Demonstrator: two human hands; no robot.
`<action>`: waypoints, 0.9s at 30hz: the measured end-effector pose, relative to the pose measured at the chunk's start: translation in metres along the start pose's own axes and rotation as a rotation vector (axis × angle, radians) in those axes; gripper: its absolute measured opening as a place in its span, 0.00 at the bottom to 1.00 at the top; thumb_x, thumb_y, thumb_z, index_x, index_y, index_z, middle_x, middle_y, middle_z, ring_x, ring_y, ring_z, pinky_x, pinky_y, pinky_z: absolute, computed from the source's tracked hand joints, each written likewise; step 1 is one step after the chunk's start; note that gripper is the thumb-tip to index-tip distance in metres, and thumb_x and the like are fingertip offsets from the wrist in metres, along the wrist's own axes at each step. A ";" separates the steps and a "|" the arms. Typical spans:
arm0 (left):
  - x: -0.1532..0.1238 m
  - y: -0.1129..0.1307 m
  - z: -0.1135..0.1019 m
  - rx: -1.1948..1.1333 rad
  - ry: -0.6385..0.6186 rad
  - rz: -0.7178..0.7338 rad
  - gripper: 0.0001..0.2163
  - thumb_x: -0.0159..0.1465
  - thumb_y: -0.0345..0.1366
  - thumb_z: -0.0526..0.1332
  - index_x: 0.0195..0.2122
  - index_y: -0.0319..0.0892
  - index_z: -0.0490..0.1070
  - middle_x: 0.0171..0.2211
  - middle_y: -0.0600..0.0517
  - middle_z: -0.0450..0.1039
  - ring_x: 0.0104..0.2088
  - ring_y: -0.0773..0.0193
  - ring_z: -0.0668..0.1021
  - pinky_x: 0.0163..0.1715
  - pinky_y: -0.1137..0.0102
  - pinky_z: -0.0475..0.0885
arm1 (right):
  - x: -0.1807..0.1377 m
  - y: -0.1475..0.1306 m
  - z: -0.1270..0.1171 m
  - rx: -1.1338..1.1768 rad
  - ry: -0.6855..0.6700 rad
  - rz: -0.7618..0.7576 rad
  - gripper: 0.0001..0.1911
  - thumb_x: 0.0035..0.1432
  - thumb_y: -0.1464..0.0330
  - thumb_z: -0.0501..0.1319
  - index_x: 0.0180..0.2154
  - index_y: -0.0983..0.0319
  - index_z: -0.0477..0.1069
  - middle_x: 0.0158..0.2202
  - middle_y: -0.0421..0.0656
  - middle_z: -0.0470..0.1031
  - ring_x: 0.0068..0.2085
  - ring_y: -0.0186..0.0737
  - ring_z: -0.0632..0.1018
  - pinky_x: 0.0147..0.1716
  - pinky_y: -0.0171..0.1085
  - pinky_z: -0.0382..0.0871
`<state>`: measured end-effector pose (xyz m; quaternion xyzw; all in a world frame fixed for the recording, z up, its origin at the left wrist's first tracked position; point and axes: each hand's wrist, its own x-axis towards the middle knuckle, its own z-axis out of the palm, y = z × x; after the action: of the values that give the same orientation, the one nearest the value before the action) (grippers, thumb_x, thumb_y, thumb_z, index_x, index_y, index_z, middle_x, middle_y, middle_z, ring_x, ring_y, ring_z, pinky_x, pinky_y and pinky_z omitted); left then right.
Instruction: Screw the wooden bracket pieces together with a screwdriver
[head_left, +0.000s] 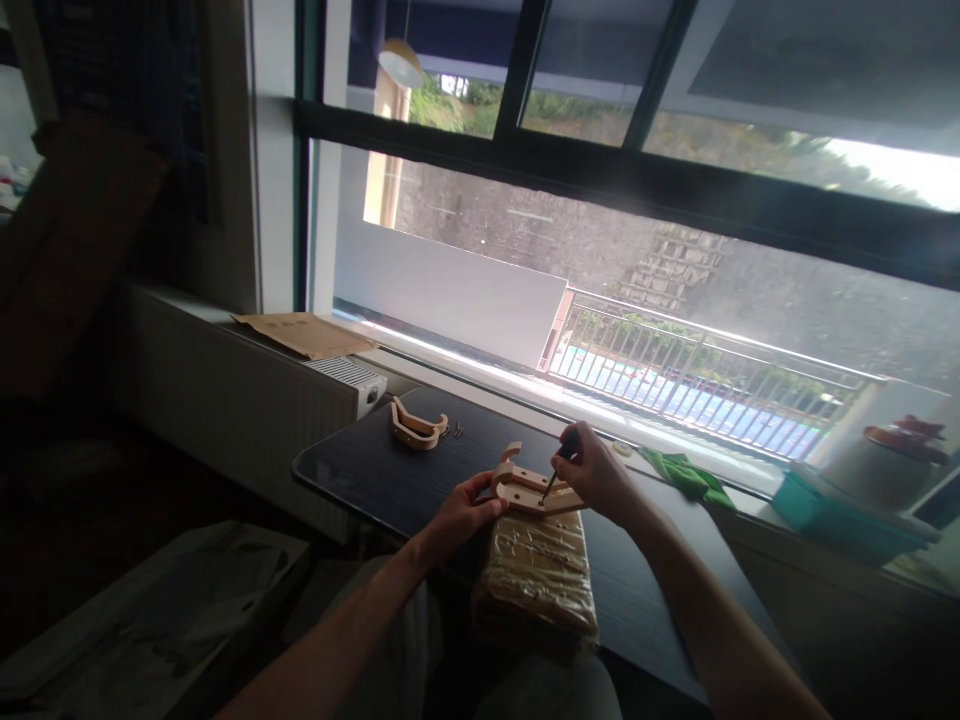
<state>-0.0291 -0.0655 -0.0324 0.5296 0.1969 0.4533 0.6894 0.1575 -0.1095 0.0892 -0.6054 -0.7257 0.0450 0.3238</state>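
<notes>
My left hand (471,508) grips the rounded end of a pale wooden frame with curved ends (529,497), which has several dark holes along its side. The frame rests on a box wrapped in clear tape (536,575). In my right hand (592,470) is a screwdriver (556,472) with a dark handle, tilted so that its tip meets the near side of the frame. Farther left on the dark table (352,470) lie similar curved wooden pieces (417,430), with a few small screws (458,430) beside them.
A brown envelope (304,335) lies on the sill by the window. Along the right sill are a green cloth (690,475), a teal container (840,515) and a pale pot (896,465). A white radiator (277,400) stands left of the table.
</notes>
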 end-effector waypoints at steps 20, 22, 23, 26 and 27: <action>-0.003 0.005 0.005 0.054 0.003 -0.011 0.20 0.52 0.34 0.66 0.47 0.40 0.70 0.43 0.48 0.75 0.47 0.54 0.74 0.46 0.66 0.68 | -0.005 0.005 0.001 0.039 -0.006 0.032 0.11 0.50 0.64 0.57 0.35 0.59 0.58 0.25 0.37 0.68 0.25 0.35 0.70 0.24 0.35 0.62; -0.004 0.005 0.006 0.056 0.004 -0.012 0.20 0.52 0.34 0.66 0.47 0.40 0.70 0.44 0.48 0.75 0.47 0.54 0.74 0.46 0.66 0.68 | -0.006 0.005 0.002 0.042 0.000 0.029 0.10 0.50 0.64 0.56 0.36 0.59 0.58 0.26 0.37 0.68 0.25 0.35 0.70 0.24 0.35 0.63; -0.004 0.005 0.006 0.056 0.005 -0.011 0.20 0.52 0.34 0.66 0.47 0.40 0.70 0.44 0.48 0.75 0.48 0.54 0.73 0.46 0.66 0.68 | -0.006 0.004 0.002 0.043 0.004 0.027 0.10 0.51 0.64 0.56 0.36 0.59 0.58 0.26 0.38 0.68 0.25 0.35 0.70 0.24 0.35 0.63; -0.005 0.004 0.005 0.054 0.001 -0.003 0.20 0.52 0.34 0.67 0.47 0.42 0.70 0.46 0.48 0.74 0.49 0.53 0.73 0.47 0.66 0.67 | -0.009 0.001 0.002 0.042 0.010 0.020 0.10 0.51 0.65 0.56 0.36 0.59 0.59 0.28 0.39 0.69 0.26 0.36 0.70 0.24 0.35 0.63; -0.005 0.003 0.005 0.052 -0.003 0.001 0.20 0.52 0.34 0.66 0.47 0.42 0.70 0.46 0.48 0.74 0.49 0.53 0.73 0.47 0.66 0.67 | -0.009 0.000 0.001 0.041 0.010 0.018 0.10 0.51 0.65 0.56 0.36 0.59 0.59 0.28 0.39 0.69 0.27 0.36 0.70 0.24 0.35 0.63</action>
<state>-0.0294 -0.0724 -0.0289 0.5482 0.2072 0.4477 0.6754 0.1574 -0.1176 0.0841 -0.6052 -0.7177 0.0597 0.3393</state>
